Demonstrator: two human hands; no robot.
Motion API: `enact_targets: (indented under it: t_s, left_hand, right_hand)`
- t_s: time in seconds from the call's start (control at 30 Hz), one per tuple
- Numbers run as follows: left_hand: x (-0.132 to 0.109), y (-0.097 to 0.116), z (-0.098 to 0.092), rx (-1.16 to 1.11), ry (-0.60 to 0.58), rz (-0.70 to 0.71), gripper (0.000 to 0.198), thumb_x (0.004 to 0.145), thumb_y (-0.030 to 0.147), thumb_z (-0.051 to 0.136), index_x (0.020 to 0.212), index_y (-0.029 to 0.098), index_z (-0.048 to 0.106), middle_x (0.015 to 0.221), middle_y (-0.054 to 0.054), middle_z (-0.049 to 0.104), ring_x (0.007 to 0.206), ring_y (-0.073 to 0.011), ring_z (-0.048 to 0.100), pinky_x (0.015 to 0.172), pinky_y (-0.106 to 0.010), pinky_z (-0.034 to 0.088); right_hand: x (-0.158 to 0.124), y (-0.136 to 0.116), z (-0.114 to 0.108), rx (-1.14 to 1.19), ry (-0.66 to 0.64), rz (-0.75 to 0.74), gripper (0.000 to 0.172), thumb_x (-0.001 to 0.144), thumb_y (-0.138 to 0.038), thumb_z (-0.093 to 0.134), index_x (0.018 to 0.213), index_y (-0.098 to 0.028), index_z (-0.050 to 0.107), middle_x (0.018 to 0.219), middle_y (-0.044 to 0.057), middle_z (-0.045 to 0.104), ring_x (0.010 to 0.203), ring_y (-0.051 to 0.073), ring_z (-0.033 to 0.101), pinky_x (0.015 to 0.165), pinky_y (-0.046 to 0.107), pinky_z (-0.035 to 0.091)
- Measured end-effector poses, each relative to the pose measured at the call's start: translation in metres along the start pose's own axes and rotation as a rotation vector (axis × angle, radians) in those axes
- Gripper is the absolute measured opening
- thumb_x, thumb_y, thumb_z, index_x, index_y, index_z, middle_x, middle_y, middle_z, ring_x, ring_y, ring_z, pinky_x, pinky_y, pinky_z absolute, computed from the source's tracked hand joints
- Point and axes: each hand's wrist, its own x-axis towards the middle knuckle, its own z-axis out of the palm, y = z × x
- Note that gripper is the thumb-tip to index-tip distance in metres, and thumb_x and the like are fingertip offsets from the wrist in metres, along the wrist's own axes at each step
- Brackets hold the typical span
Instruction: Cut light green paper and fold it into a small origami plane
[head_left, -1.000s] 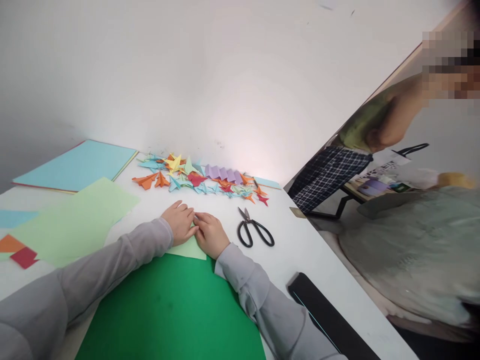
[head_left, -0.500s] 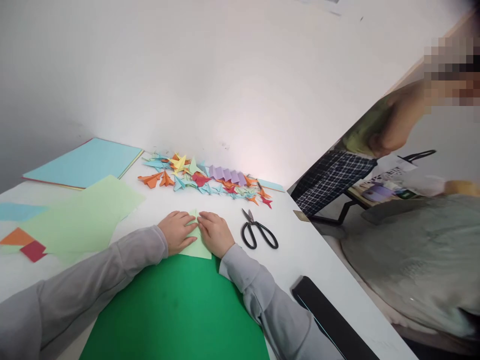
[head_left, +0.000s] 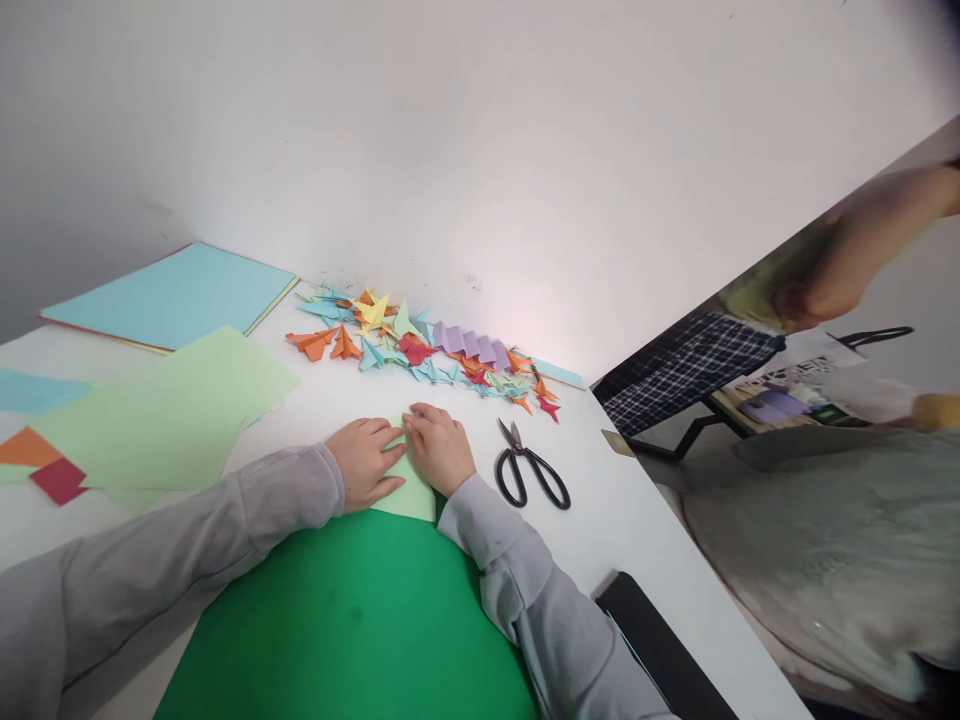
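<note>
A small sheet of light green paper [head_left: 412, 496] with a folded, pointed top lies at the far end of a dark green sheet [head_left: 341, 610]. My left hand [head_left: 366, 466] rests on its left side, fingers spread and lying flat, thumb apart. At the upper right edge my right hand [head_left: 439, 452] has its fingers bent and closed on the paper near its tip. Both palms hide much of the folds. Black-handled scissors [head_left: 517, 449] lie with blades parted just right of my right hand.
Folded paper shapes [head_left: 414, 350] in several colours line the wall. Blue sheets [head_left: 172, 295] are stacked back left, with light green sheets [head_left: 172, 410] and red and orange pieces [head_left: 58, 481] nearer. A long black object [head_left: 652, 640] lies at right. Another person [head_left: 817, 560] is beyond the table edge.
The view has shifted slightly, so the table's things sit a little differently in it. My right hand's fingers have bent a bit more at the paper's tip; my left hand stays on it.
</note>
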Motion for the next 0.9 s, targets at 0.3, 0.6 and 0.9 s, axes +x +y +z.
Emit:
enact_targets:
  t_s: [0.3, 0.6, 0.9]
  left_hand:
    - [0.000, 0.002, -0.003, 0.028, -0.004, -0.005, 0.040, 0.085, 0.038, 0.051, 0.112, 0.010, 0.061, 0.117, -0.015, 0.058, 0.107, -0.0291, 0.051, 0.089, -0.042, 0.043]
    - [0.000, 0.004, -0.006, 0.062, -0.044, -0.025, 0.042, 0.086, 0.039, 0.049, 0.115, 0.011, 0.059, 0.118, -0.015, 0.058, 0.107, -0.0288, 0.051, 0.088, -0.042, 0.043]
    - [0.000, 0.007, -0.007, 0.068, -0.055, -0.026, 0.042, 0.086, 0.040, 0.048, 0.115, 0.011, 0.060, 0.121, -0.014, 0.057, 0.110, -0.0286, 0.050, 0.091, -0.041, 0.042]
  right_hand:
    - [0.006, 0.008, 0.006, 0.005, 0.029, -0.032, 0.028, 0.091, -0.025, 0.044, 0.112, -0.024, 0.062, 0.122, 0.007, 0.058, 0.109, 0.026, 0.051, 0.086, 0.045, 0.043]
    - [-0.009, 0.011, 0.008, -0.026, 0.066, -0.104, 0.029, 0.089, -0.021, 0.045, 0.111, -0.020, 0.063, 0.123, 0.010, 0.058, 0.112, 0.026, 0.050, 0.090, 0.042, 0.042]
    - [-0.032, 0.006, 0.002, -0.060, 0.099, -0.170, 0.028, 0.089, -0.020, 0.043, 0.107, -0.015, 0.064, 0.117, 0.014, 0.060, 0.108, 0.026, 0.052, 0.088, 0.042, 0.043]
